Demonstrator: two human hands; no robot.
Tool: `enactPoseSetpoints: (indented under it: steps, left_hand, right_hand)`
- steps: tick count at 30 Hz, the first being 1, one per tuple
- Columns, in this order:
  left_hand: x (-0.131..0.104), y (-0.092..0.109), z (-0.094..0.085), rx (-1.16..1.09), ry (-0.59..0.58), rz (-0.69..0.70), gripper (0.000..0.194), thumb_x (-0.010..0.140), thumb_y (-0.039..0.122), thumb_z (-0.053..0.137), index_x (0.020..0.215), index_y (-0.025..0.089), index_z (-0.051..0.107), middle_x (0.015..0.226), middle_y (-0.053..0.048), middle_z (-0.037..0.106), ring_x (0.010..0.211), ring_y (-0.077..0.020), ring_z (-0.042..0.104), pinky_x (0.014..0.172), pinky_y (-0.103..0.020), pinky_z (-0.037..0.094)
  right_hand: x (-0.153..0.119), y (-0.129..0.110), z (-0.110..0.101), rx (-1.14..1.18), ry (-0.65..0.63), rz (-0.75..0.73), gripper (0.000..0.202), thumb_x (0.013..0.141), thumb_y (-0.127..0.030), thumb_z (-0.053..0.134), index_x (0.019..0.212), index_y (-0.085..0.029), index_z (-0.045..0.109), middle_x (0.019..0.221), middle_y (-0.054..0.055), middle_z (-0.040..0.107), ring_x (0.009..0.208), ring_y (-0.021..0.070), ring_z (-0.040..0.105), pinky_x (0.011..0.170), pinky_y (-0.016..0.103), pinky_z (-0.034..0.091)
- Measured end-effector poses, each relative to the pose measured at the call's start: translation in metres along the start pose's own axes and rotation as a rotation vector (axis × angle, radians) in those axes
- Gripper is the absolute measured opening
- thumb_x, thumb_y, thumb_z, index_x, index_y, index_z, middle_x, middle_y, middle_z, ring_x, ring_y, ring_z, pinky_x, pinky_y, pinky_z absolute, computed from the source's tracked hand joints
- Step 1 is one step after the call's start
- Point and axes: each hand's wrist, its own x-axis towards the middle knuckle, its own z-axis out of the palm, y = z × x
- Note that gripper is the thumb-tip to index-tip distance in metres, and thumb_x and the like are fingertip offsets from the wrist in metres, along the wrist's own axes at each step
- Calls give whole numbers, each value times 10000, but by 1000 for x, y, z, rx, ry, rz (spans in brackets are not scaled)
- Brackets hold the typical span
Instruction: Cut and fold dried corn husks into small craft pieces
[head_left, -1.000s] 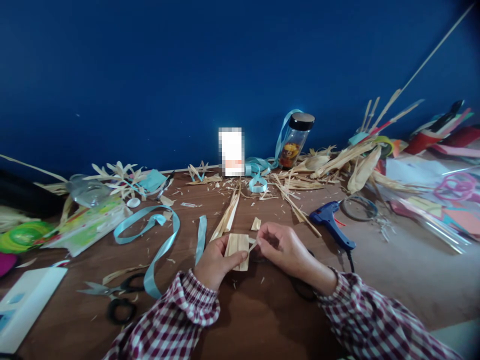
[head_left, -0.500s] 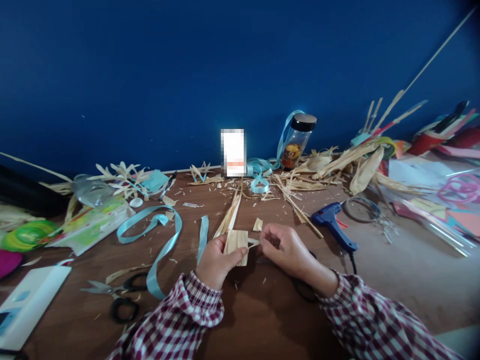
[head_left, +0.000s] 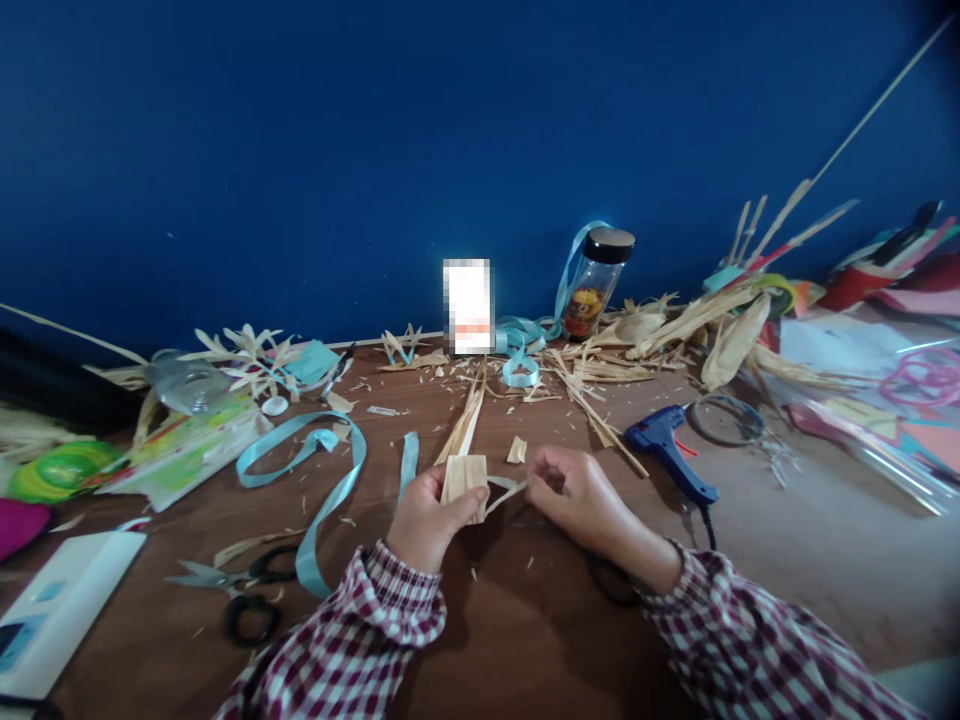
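Note:
My left hand [head_left: 427, 515] grips a pale, flat rectangular piece of corn husk [head_left: 466, 487], thumb on its front and fingers behind. To its right, my right hand [head_left: 574, 500] pinches the end of a thin husk strip [head_left: 507, 497]. That strip runs slantwise to the lower right edge of the flat piece. Just beyond my hands lies a small square husk scrap [head_left: 517, 450]. Behind the held piece, a bundle of long husk strips [head_left: 466, 420] stretches toward the wall.
Left are black-handled scissors [head_left: 247, 600] and curled light-blue ribbon [head_left: 352, 480]. Right are a blue glue gun [head_left: 667, 450] with its cord and a wire ring [head_left: 724, 418]. A black-lidded jar [head_left: 596, 285] leans near the wall among dry husks [head_left: 697, 320].
My right hand has drawn slightly right, and more of the thin strip shows between my hands. The left hand and flat piece have shifted a little left.

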Motion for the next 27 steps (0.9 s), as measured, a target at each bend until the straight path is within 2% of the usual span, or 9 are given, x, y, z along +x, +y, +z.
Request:
enactPoseSetpoints:
  steps: [7,11,15,17,19,21,22,24,27]
  left_hand:
    - [3,-5,-2,-76,-11,-14,330,566,243,792,841,98,682,675,-41,688,565,-161,616,577,-293,521]
    - [3,-5,-2,-98,-34,-33,305,602,266,775,836,103,669,698,-49,702,605,-171,636,606,-297,529]
    - [1,-2,-2,-109,-59,-80,297,647,282,734,889,129,653,769,-58,726,605,-159,651,609,-281,525]
    - [0,-1,-1,-131,-47,-95,302,650,267,723,915,137,658,788,-61,727,615,-163,658,602,-276,526]
    - [-1,-1,-1,-143,-50,-94,298,665,260,704,936,141,671,784,-63,719,626,-165,659,593,-270,525]
    - [-2,-1,0,-134,-72,-91,282,680,263,693,936,145,680,728,-47,699,618,-156,648,590,-264,525]
    - [-2,-1,0,-128,-84,-86,270,680,264,696,924,149,683,696,-34,682,611,-148,639,592,-262,526]
    - [-4,0,1,-115,-113,-66,268,655,250,722,905,161,683,687,-14,661,607,-134,618,592,-265,531]
    - [-7,4,2,-78,-191,-28,351,599,228,764,933,182,667,791,-17,660,644,-138,598,563,-275,538]
  right_hand:
    - [5,6,-7,-13,17,36,69,718,-178,511,650,-183,520,543,-31,544,476,99,473,451,197,336]
    - [10,7,-14,-79,166,34,54,731,-199,517,682,-183,531,550,-19,573,491,117,520,488,212,385]
    - [17,21,-22,-169,313,8,27,743,-205,531,727,-190,547,585,-13,590,533,139,561,543,237,431]
    - [20,30,-25,-215,358,8,94,742,-182,530,826,-198,570,687,4,636,592,157,594,587,262,456]
    - [21,35,-26,-249,406,-14,261,738,-152,526,991,-203,565,895,46,657,682,175,618,636,292,479]
    - [21,35,-25,-251,468,-83,384,750,-135,512,1130,-188,518,1090,103,596,784,190,617,683,314,495]
    - [19,32,-23,-234,483,-132,399,765,-135,504,1162,-176,502,1120,120,571,815,193,611,701,319,500]
    - [16,24,-19,-151,400,-228,388,803,-139,493,1189,-170,489,1055,107,588,822,182,607,726,308,504]
    - [8,10,-11,36,24,-320,364,823,-154,541,1183,-205,511,875,28,646,727,142,616,688,252,508]
